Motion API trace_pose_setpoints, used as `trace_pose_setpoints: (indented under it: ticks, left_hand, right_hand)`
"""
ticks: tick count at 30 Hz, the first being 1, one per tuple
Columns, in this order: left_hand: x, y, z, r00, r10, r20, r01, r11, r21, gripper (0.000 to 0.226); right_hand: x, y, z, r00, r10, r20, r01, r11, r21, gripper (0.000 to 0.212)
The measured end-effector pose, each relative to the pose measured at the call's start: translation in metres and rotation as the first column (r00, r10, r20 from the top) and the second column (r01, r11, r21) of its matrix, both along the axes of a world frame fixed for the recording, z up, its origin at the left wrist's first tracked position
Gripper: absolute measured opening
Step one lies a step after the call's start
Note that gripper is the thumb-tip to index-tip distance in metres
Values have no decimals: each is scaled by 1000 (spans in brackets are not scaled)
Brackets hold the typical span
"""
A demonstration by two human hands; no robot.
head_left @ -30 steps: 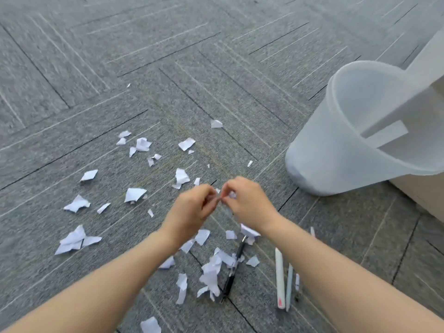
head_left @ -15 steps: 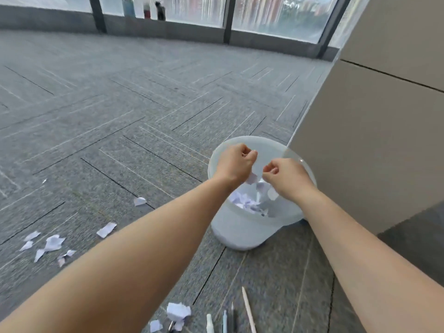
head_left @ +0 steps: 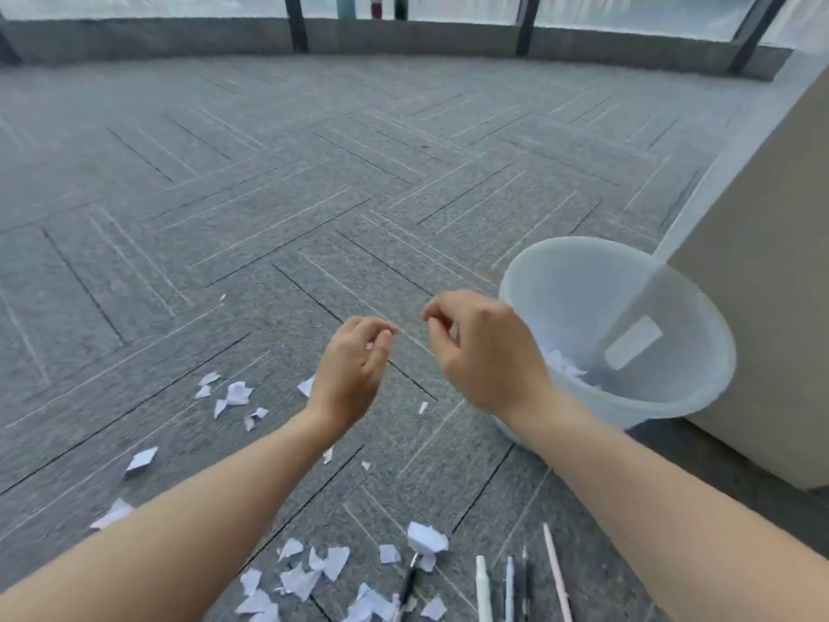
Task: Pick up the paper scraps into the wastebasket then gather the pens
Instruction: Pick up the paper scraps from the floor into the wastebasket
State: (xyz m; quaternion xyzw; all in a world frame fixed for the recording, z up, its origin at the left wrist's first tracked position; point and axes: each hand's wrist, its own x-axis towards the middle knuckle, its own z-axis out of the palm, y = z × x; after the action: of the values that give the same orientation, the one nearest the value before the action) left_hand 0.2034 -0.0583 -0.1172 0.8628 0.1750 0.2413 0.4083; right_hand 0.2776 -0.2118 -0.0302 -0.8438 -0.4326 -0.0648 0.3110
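My left hand (head_left: 354,370) and my right hand (head_left: 482,352) hover side by side above the grey carpet, just left of the wastebasket, fingers loosely curled and holding nothing that I can make out. A tiny white fleck shows by the left fingers. The translucent white wastebasket (head_left: 560,280) stands at the right with paper scraps (head_left: 563,363) in its bottom. More white scraps (head_left: 235,392) lie on the floor left of my hands, and another cluster (head_left: 314,572) sits near the bottom edge. Several pens lie there too: a black one (head_left: 406,590), a white one (head_left: 482,590), a pink one (head_left: 556,572).
A beige cabinet side (head_left: 762,285) rises right behind the wastebasket. Grey carpet tiles (head_left: 314,195) stretch away to a low window ledge (head_left: 403,38), where bottles (head_left: 377,4) stand.
My hands carried scraps from the floor to over the wastebasket and let them go; now both have drawn back to its left, and my view has swung left.
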Motion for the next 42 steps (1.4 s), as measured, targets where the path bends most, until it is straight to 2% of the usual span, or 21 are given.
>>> trace_pose_setpoints:
  ticks: [2,3,6,8,11,13,15,18,20,23,26,30,33,35,39,41,42]
  left_hand:
    - [-53,41,-46,976,140,-167,-127,988,85,16]
    - [-79,59,-67,937,220,-271,-195,974,118,19]
    - [-151,106,-108,753,407,-517,-358,913,196,38]
    - [-188,128,-122,650,496,-575,-427,865,263,52]
    - [-229,148,-136,494,576,-652,-499,801,330,73]
    - [-250,152,-146,426,573,-700,-501,794,345,86]
    - [-264,155,-154,427,541,-725,-478,815,327,94]
    - [-268,162,-163,508,471,-721,-412,868,277,96]
    - [-261,168,-165,569,441,-694,-381,889,253,90]
    - [-245,182,-166,608,471,-639,-370,880,297,77]
    - [-229,199,-166,614,537,-579,-415,843,341,52]
    - [-222,208,-167,677,529,-511,-432,848,306,12]
    - [-235,201,-168,746,426,-512,-345,905,250,10]
    - [-252,185,-168,793,388,-469,-307,920,242,6]
    - [-285,156,-171,767,468,-438,-319,871,373,10]
    - [-293,148,-173,710,497,-499,-309,857,413,25]
    - [-294,146,-173,678,504,-535,-303,855,422,34]
  right_hand:
    - [-33,34,-35,988,103,-115,-118,983,-139,18]
    - [-47,50,-55,976,120,-184,-165,952,-258,22]
    - [-78,93,-121,944,93,-317,-267,779,-567,40]
    - [-82,119,-157,946,48,-321,-258,712,-654,50]
    - [-73,159,-194,954,-12,-300,-207,698,-686,57]
    - [-64,183,-208,957,-7,-291,-209,679,-704,63]
    - [-56,203,-217,959,7,-282,-224,628,-745,70]
    - [-46,224,-227,964,18,-264,-230,555,-800,70]
    - [-42,233,-232,980,55,-191,-187,589,-787,58]
    - [-39,240,-232,987,101,-126,-161,676,-719,32]
    - [-37,239,-225,979,56,-196,-184,655,-732,16]
    - [-45,216,-217,949,34,-313,-264,628,-732,22]
    - [-59,193,-215,944,33,-327,-277,615,-738,18]
    - [-67,183,-215,957,46,-287,-248,644,-724,19]
    - [-77,201,-218,970,138,-203,-242,671,-701,60]
    - [-80,219,-225,978,133,-159,-207,664,-719,61]
    - [-81,228,-229,981,117,-158,-195,673,-714,51]
